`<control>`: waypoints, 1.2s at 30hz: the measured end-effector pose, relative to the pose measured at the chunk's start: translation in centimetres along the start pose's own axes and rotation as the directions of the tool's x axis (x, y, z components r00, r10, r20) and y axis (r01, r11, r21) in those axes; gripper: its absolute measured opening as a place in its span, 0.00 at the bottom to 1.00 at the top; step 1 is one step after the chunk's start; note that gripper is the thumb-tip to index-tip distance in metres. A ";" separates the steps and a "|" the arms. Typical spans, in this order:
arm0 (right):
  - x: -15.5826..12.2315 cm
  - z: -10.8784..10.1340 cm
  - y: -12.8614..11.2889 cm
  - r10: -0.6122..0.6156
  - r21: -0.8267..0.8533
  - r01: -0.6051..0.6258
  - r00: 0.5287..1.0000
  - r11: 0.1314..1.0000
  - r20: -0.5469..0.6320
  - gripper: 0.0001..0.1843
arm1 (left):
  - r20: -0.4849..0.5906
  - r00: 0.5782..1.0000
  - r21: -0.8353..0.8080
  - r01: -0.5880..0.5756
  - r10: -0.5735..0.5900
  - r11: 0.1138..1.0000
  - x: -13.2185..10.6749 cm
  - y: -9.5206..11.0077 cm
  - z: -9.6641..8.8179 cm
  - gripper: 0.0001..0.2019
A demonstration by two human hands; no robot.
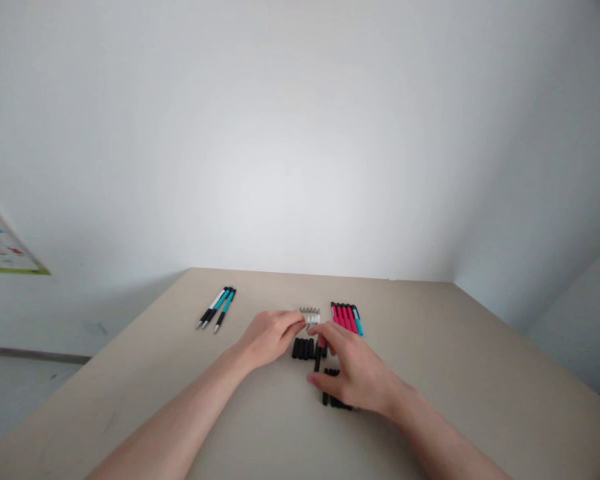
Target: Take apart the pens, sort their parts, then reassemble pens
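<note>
My left hand has its fingers pressed together beside a row of small white pen parts; whatever it may pinch is hidden. Just beyond lies a row of small springs. My right hand curves thumb and fingers around the ends of a black pen barrel. Several short black tubes, like pen grips, lie side by side between the hands. More black pen parts are partly covered under my right hand.
Three assembled pens, with white or teal barrels and black grips, lie at the left. Past my right hand is a row of pink barrels with a teal one at its end. The beige table meets a white wall behind.
</note>
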State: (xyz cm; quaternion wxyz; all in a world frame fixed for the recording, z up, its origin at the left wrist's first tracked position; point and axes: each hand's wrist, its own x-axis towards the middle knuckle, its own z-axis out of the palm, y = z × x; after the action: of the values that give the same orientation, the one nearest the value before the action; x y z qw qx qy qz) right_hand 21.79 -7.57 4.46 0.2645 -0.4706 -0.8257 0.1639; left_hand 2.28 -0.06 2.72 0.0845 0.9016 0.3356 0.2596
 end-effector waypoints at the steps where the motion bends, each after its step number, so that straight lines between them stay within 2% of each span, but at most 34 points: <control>1: 0.1 0.1 0.3 0.015 0.012 -0.014 0.999 1.000 -0.050 0.25 | -0.001 1.000 0.001 0.004 -0.004 1.000 0.0 0.0 0.0 0.13; 7: 0.7 0.5 1.2 0.069 0.069 -0.050 0.949 0.996 -0.308 0.18 | -0.008 0.999 0.011 0.035 -0.035 0.999 0.0 0.3 -0.3 0.12; 11: 0.9 0.6 1.2 0.047 0.086 -0.014 0.920 0.996 -0.390 0.17 | 0.004 0.999 0.014 0.032 -0.032 0.999 0.0 0.4 -0.4 0.12; 17: 0.9 0.9 1.5 0.082 0.165 -0.010 0.896 0.986 -0.436 0.13 | 0.004 1.000 0.005 0.029 -0.029 1.000 0.0 0.3 -0.2 0.13; 27: 0.9 1.1 1.5 0.091 0.154 -0.022 0.885 0.988 -0.456 0.10 | 0.000 1.000 0.004 0.012 -0.012 1.000 0.0 0.2 -0.2 0.14; 36: 0.9 1.3 1.8 0.069 0.135 -0.007 0.882 0.991 -0.466 0.13 | 0.003 1.000 0.013 0.012 -0.012 1.000 0.0 0.2 -0.3 0.13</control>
State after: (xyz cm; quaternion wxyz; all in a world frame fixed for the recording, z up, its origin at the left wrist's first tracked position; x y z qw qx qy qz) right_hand 21.92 -5.91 2.73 0.4832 -0.4943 -0.7152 0.1034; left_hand 2.22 -0.25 3.06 0.0809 0.9003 0.3427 0.2557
